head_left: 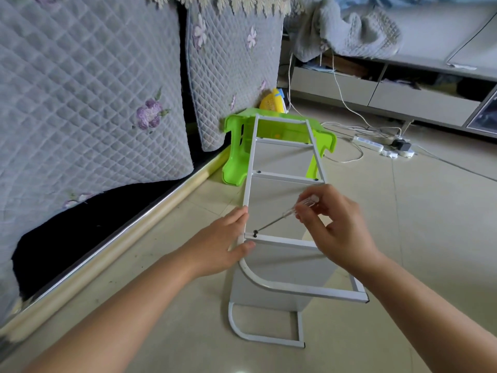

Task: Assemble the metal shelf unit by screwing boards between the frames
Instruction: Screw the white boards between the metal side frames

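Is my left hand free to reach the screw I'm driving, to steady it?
Probably yes. The left hand grips the white frame right beside the screw, with nothing between them; only the screwdriver tip held by the right hand sits on it.

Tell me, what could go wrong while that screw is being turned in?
The screwdriver leans at a slant on the black screw, so its tip might slip out and scratch the white frame or poke the left hand, which holds the frame right beside the screw. The right hand only pinches the handle with its fingertips, so the tool could wobble. The frame's far end seems to rest on the green stool and may slide.
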Demonstrator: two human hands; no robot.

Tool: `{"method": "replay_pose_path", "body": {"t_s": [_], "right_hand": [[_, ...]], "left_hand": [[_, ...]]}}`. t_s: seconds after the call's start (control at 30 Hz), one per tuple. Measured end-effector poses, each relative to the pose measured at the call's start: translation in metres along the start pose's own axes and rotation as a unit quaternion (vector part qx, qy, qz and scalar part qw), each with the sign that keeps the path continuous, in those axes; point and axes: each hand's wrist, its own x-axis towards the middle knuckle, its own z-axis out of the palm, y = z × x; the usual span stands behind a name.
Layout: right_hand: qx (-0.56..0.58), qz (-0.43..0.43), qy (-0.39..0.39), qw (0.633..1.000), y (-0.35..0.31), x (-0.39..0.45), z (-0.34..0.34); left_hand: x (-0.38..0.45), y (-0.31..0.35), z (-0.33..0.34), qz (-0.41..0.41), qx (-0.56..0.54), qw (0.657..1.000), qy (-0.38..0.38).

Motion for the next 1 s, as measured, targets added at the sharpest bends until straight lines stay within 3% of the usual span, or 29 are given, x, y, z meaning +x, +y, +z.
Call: {"method": "replay_pose_path", "body": {"t_s": [0.23,0.5,0.7,1.0], "right_hand": [[-0.047,-0.018,-0.042,0.998,-0.006,0.013,0.002],[-0.063,0.02,-0.097,0.993,-0.011,0.024,-0.003],[-0.149,-0.05,-0.212,0.964,-0.025,0.047,-0.007],[-0.224,-0.085,-0.294,0.925,-0.037,0.056,-0.01]], "left_hand": [[-0.003,-0.008,0.004,0.019,-0.05,0.998,-0.045],[-0.003,-0.007,0.004,0.026,-0.014,0.999,-0.042],[-0.002,-0.008,0.006,0.027,0.004,0.999,-0.031],[-0.004,-0.008,0.006,0.027,0.003,0.999,-0.027]]}}
